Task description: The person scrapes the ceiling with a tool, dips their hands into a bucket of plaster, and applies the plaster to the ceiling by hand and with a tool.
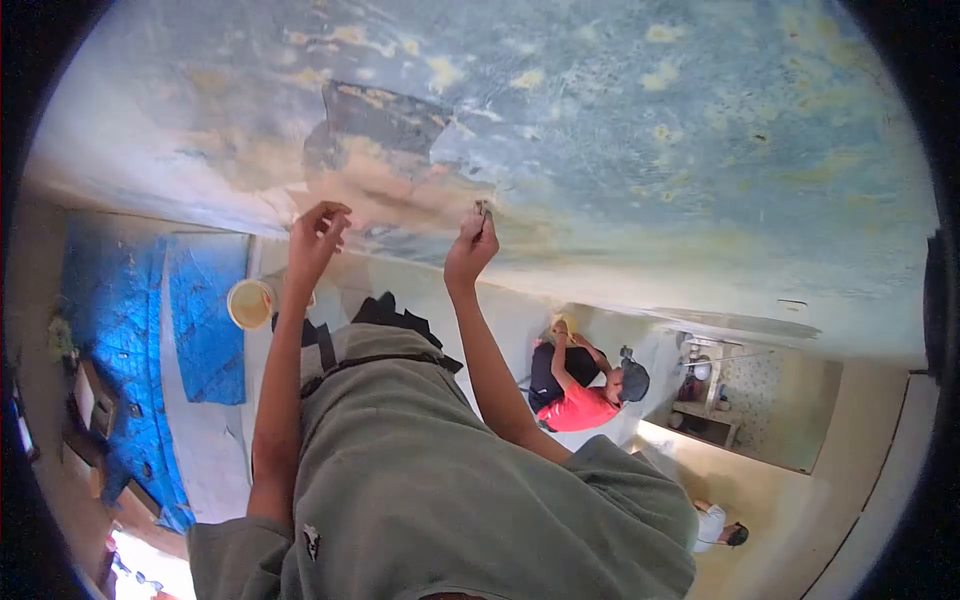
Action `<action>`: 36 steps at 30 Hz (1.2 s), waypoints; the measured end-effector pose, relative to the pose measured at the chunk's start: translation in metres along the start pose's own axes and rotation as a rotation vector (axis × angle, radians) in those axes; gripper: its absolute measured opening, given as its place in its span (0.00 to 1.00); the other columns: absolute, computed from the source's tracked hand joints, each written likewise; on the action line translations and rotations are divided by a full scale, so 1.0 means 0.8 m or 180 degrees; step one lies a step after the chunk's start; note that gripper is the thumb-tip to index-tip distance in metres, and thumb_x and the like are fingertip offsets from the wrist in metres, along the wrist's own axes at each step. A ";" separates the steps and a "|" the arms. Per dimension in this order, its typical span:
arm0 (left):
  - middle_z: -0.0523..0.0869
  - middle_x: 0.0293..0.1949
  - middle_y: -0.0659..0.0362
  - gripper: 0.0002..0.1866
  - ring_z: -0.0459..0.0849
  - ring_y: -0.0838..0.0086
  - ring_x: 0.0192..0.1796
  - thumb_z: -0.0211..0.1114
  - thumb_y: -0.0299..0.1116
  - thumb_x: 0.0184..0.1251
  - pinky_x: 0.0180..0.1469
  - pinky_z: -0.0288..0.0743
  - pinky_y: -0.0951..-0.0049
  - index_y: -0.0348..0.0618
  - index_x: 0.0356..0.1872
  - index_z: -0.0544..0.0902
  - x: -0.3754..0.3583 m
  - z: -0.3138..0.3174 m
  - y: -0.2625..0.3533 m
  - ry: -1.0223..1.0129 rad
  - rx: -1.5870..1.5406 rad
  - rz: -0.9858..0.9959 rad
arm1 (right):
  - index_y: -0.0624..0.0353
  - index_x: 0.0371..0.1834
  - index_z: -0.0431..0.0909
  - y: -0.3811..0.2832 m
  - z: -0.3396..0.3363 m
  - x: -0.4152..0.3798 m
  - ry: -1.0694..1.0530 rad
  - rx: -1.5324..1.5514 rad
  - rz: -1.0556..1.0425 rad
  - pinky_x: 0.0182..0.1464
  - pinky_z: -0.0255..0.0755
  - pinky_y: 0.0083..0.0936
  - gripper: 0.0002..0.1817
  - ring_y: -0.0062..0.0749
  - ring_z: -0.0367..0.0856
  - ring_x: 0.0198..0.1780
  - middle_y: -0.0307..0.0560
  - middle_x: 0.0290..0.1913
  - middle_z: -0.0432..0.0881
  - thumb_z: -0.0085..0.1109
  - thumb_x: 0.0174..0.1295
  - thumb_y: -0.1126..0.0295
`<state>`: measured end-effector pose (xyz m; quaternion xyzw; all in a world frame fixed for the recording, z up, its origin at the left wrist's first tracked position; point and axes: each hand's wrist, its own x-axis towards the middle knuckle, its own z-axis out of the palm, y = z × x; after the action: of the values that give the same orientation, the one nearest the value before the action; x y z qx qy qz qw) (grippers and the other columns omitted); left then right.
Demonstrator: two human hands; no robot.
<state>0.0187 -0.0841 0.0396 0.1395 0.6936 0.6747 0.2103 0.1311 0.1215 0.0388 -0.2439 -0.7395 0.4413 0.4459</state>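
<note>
My left hand [320, 235] is raised close to the patchy blue-grey wall [640, 150]. Its fingers are loosely bent and apart, with nothing visible in them. To its right, my right hand [472, 250] is closed around a small grey piece [483, 208] near the wall surface; its kind is too small to make out. Above and between my hands, a darker grey patch [390, 120] with jagged edges shows on the wall, bordered by a pinkish-tan area [375, 175].
A pale yellow bucket [250, 304] stands left of my left forearm, beside blue sheeting [207, 330]. At the right, a person in a red shirt and cap [582, 405] crouches, hands at something yellow. Farther off are a person in white [710, 527] and shelves with dishes [700, 385].
</note>
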 end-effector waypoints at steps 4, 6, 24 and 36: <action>0.85 0.29 0.61 0.09 0.79 0.82 0.25 0.58 0.31 0.66 0.25 0.74 0.80 0.40 0.41 0.82 -0.004 -0.009 0.004 -0.0089 -0.0005 -0.0095 | 0.59 0.21 0.63 0.011 0.006 -0.021 0.0207 -0.0147 0.0370 0.25 0.50 0.18 0.19 0.13 0.53 0.24 0.29 0.20 0.57 0.45 0.72 0.65; 0.85 0.29 0.61 0.09 0.79 0.82 0.25 0.58 0.31 0.65 0.25 0.75 0.80 0.40 0.41 0.82 -0.005 -0.017 0.012 -0.0073 0.0085 -0.0068 | 0.58 0.19 0.61 -0.027 0.004 -0.022 0.0138 0.0029 0.0552 0.25 0.48 0.19 0.20 0.14 0.54 0.24 0.30 0.19 0.56 0.46 0.72 0.64; 0.86 0.32 0.59 0.11 0.80 0.81 0.25 0.58 0.34 0.66 0.27 0.76 0.80 0.41 0.42 0.83 0.010 -0.014 0.012 -0.0533 -0.0018 -0.0129 | 0.59 0.17 0.67 -0.003 0.011 -0.017 0.0485 0.0655 0.1303 0.26 0.51 0.19 0.20 0.15 0.58 0.23 0.31 0.20 0.65 0.47 0.70 0.66; 0.86 0.30 0.60 0.11 0.80 0.81 0.25 0.58 0.33 0.65 0.26 0.76 0.79 0.40 0.41 0.84 0.003 0.011 0.030 -0.0628 0.0145 -0.0110 | 0.65 0.15 0.66 -0.037 -0.013 -0.012 0.0074 -0.0304 0.1264 0.27 0.56 0.28 0.24 0.22 0.62 0.23 0.38 0.16 0.66 0.49 0.69 0.62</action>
<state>0.0186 -0.0736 0.0634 0.1981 0.6870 0.6380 0.2860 0.1456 0.1039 0.0627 -0.4109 -0.6918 0.4821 0.3465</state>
